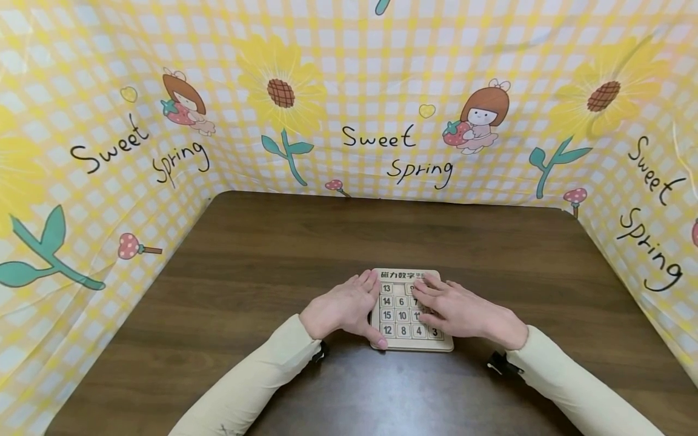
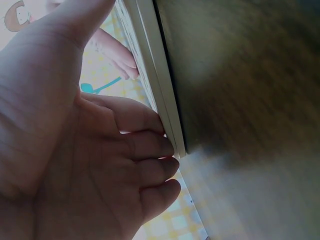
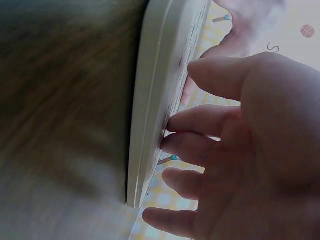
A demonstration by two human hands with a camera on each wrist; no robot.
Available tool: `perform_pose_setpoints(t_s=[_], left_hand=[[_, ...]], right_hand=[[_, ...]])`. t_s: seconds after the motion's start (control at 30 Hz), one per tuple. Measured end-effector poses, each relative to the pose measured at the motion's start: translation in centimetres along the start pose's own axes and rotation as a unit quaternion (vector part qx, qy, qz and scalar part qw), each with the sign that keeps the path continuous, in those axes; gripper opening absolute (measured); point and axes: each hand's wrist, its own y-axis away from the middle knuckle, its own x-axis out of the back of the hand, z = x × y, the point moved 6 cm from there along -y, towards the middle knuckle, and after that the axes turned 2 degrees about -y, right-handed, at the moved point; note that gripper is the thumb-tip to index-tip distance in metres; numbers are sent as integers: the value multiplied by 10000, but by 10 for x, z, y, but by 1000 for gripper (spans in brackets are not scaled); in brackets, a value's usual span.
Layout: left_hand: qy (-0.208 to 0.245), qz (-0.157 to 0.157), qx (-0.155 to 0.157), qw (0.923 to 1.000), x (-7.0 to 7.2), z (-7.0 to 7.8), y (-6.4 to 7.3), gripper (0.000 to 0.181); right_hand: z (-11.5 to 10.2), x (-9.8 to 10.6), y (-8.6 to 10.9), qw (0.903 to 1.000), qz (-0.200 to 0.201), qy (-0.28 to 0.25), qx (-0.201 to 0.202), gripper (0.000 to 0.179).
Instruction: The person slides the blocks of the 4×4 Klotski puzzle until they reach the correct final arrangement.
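A wooden sliding number puzzle [image 1: 411,344] lies flat on the table, with printed characters along its top strip. Tiles 13, 14, 15 and 12 form its left column, and a bare slot shows right of tile 13 [image 1: 386,289]. My left hand [image 1: 345,307] rests along the puzzle's left side, fingertips against the edge and thumb at the lower left corner. Over the right part lies my right hand [image 1: 463,310], its fingers extended and covering several tiles. In the right wrist view, two fingertips [image 3: 172,142] touch the tile face while the thumb appears raised.
The dark wood-grain table [image 1: 305,242] extends around the puzzle. A yellow checked cloth [image 1: 376,79] with flowers and lettering hangs behind it and along both sides. Dark straps [image 1: 504,364] sit at both wrists.
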Motion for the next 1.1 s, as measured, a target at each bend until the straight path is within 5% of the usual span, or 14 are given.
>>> perform_pose_setpoints(t_s=[1.1], left_hand=[[83, 1, -1, 10000, -1, 0, -2, 126]], right_hand=[[-11, 3, -11, 9999, -35, -22, 159, 58]])
